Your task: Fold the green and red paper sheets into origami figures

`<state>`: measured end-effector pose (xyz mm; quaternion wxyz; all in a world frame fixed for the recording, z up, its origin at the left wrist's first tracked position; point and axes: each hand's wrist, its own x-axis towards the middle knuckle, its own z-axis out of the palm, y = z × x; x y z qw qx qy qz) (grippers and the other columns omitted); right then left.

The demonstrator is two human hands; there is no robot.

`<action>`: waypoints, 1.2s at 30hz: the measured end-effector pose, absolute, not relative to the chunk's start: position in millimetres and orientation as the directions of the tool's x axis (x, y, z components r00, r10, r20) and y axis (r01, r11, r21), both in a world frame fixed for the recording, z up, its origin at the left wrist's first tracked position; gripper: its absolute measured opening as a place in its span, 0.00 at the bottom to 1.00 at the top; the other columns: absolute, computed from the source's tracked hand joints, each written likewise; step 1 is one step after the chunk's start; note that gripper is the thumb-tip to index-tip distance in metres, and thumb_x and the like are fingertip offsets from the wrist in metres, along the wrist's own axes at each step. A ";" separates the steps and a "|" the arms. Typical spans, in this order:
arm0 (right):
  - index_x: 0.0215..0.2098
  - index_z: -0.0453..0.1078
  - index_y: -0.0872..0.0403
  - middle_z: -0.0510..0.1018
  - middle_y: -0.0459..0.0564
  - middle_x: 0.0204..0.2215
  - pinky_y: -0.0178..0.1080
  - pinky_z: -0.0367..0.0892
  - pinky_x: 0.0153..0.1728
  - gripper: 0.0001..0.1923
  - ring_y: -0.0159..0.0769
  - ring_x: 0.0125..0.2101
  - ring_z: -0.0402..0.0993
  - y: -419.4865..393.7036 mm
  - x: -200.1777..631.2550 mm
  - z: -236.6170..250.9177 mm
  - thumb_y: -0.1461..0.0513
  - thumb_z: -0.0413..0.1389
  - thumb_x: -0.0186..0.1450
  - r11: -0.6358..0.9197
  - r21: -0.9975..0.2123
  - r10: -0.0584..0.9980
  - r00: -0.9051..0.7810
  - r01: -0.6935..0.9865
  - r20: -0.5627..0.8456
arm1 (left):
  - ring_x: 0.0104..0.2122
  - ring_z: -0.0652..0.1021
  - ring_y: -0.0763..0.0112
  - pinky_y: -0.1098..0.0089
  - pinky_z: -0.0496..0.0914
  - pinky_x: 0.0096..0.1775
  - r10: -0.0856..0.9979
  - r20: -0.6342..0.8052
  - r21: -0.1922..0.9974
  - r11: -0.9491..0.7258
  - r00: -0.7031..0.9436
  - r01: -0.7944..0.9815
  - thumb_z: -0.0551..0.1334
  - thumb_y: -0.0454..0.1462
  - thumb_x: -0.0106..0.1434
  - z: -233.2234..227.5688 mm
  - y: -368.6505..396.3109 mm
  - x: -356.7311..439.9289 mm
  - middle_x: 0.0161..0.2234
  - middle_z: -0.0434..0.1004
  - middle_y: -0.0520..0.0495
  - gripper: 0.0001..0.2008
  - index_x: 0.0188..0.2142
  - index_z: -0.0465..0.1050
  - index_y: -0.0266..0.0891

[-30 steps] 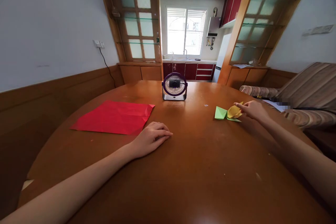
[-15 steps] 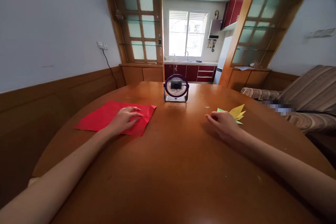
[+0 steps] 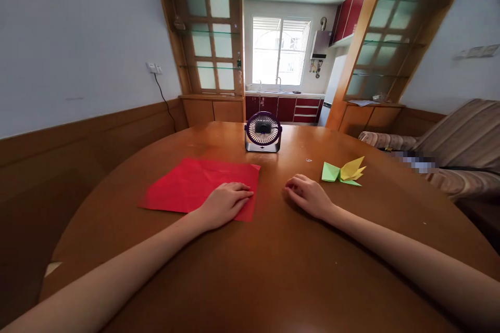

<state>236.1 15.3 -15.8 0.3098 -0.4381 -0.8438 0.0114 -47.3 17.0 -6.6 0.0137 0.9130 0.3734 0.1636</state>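
Note:
A sheet of red paper (image 3: 187, 182) lies on the wooden table, left of the middle. My left hand (image 3: 228, 203) rests palm down on its right part, fingers stretched out and pressing on the paper near the right edge. To the right of the paper, my right hand (image 3: 308, 195) sits on the bare tabletop with its fingers curled in, and nothing shows in it. Behind and to the right of that hand stands a folded paper figure (image 3: 351, 170) in yellow and light green, untouched.
A small purple fan (image 3: 263, 130) stands near the far edge of the round table (image 3: 250, 270). Beyond the right edge is a striped sofa (image 3: 457, 140). A cord (image 3: 162, 96) hangs from a wall socket at the left.
The red paper has slid right and nearer to me with my left hand on it. My right hand has moved left and nearer, off the front of the folded paper figure, uncovering its green part.

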 end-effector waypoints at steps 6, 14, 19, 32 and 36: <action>0.61 0.62 0.53 0.65 0.58 0.61 0.51 0.61 0.60 0.22 0.45 0.60 0.62 21.7 231.2 -22.1 0.57 0.48 0.70 0.721 -0.338 0.686 -0.555 0.604 0.471 | 0.53 0.73 0.62 0.60 0.67 0.55 0.616 0.326 0.222 -0.787 0.717 0.575 0.52 0.33 0.68 -14.4 -5.7 -10.9 0.54 0.74 0.45 0.17 0.52 0.74 0.40; 0.66 0.54 0.64 0.55 0.64 0.66 0.53 0.47 0.66 0.35 0.49 0.67 0.46 27.8 230.5 -28.6 0.47 0.42 0.71 0.647 -0.271 0.762 -0.616 0.713 0.200 | 0.60 0.67 0.62 0.62 0.60 0.61 0.747 0.283 0.196 -0.660 0.602 0.726 0.49 0.37 0.70 -10.4 33.2 -9.9 0.61 0.66 0.41 0.21 0.59 0.66 0.33; 0.66 0.55 0.62 0.56 0.61 0.66 0.51 0.47 0.67 0.35 0.48 0.67 0.47 26.2 234.2 -25.0 0.46 0.42 0.71 0.669 -0.249 0.744 -0.634 0.701 0.212 | 0.65 0.58 0.59 0.61 0.53 0.63 0.853 0.160 0.136 -0.517 0.497 0.845 0.47 0.48 0.69 -15.9 79.1 -35.4 0.65 0.56 0.36 0.30 0.63 0.59 0.30; 0.64 0.58 0.55 0.63 0.55 0.63 0.53 0.45 0.67 0.28 0.44 0.65 0.54 31.1 253.0 -19.1 0.49 0.43 0.72 0.723 -0.216 0.690 -0.684 0.656 0.236 | 0.68 0.46 0.50 0.55 0.46 0.64 0.983 0.043 0.094 -0.182 0.178 0.979 0.39 0.62 0.63 -23.6 97.2 -92.6 0.68 0.41 0.33 0.48 0.67 0.46 0.22; 0.57 0.67 0.52 0.70 0.53 0.59 0.56 0.49 0.65 0.24 0.44 0.62 0.61 35.4 257.9 -16.4 0.51 0.40 0.73 0.702 -0.293 0.712 -0.650 0.649 0.266 | 0.66 0.48 0.41 0.50 0.50 0.63 0.992 0.055 0.084 -0.121 0.116 0.989 0.39 0.68 0.58 -23.6 92.5 -87.7 0.67 0.42 0.28 0.55 0.67 0.47 0.23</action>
